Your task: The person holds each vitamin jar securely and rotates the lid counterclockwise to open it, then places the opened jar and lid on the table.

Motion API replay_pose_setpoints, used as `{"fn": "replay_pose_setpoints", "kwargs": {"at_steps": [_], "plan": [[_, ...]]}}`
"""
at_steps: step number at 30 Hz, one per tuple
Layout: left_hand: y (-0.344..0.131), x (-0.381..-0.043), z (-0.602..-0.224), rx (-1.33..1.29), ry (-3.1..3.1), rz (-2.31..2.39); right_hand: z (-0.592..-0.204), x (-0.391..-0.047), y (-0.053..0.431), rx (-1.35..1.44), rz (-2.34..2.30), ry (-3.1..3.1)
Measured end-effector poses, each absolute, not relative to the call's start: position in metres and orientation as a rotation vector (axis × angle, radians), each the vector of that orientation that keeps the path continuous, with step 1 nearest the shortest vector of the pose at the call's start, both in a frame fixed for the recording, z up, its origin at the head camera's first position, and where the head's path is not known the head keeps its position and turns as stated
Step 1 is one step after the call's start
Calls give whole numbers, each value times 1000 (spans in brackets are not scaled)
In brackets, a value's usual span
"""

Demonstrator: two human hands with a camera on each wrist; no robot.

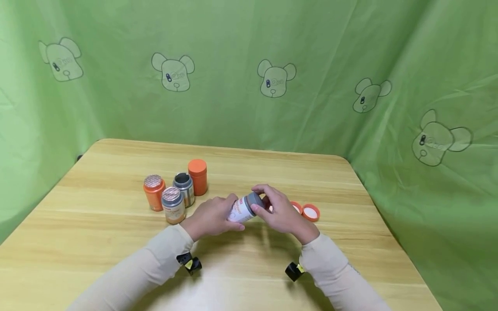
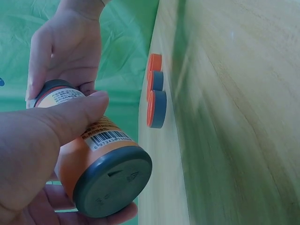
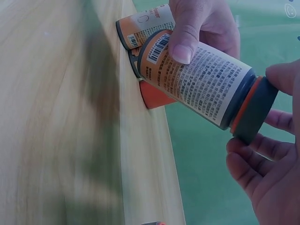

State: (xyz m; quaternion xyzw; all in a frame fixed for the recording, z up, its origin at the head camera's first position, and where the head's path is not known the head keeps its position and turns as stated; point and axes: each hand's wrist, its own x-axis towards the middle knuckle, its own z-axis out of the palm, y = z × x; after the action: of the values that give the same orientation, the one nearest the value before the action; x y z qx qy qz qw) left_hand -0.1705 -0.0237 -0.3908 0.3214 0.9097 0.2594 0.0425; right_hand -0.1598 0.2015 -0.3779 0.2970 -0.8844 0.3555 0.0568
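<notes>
My left hand [image 1: 212, 216] grips the labelled body of a plastic bottle [image 1: 240, 211], its thumb lying across the label. The bottle is tilted above the table, with its dark grey base [image 2: 115, 183] turned toward the left wrist camera. On its mouth end sits a dark grey cap [image 3: 255, 110] with an orange band showing at its edge. My right hand [image 1: 285, 214] holds this cap between thumb and fingers. White label paper with printed text and a barcode shows in both wrist views.
To the left stand an orange bottle [image 1: 154, 198] and a grey-orange bottle [image 1: 174, 211], both foil-topped, an uncapped grey bottle [image 1: 188, 192] and an orange capped bottle [image 1: 199, 181]. Loose caps [image 1: 311, 212] lie to the right, three showing in the left wrist view. Green cloth [image 1: 225, 108] hangs behind the table.
</notes>
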Motion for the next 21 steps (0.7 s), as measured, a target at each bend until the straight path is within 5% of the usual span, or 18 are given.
{"fn": "replay_pose_setpoints", "kwargs": {"at_steps": [21], "plan": [[-23, -172, -390, 982, 2784, 792, -377, -161, 203, 947, 1125, -2654]]}}
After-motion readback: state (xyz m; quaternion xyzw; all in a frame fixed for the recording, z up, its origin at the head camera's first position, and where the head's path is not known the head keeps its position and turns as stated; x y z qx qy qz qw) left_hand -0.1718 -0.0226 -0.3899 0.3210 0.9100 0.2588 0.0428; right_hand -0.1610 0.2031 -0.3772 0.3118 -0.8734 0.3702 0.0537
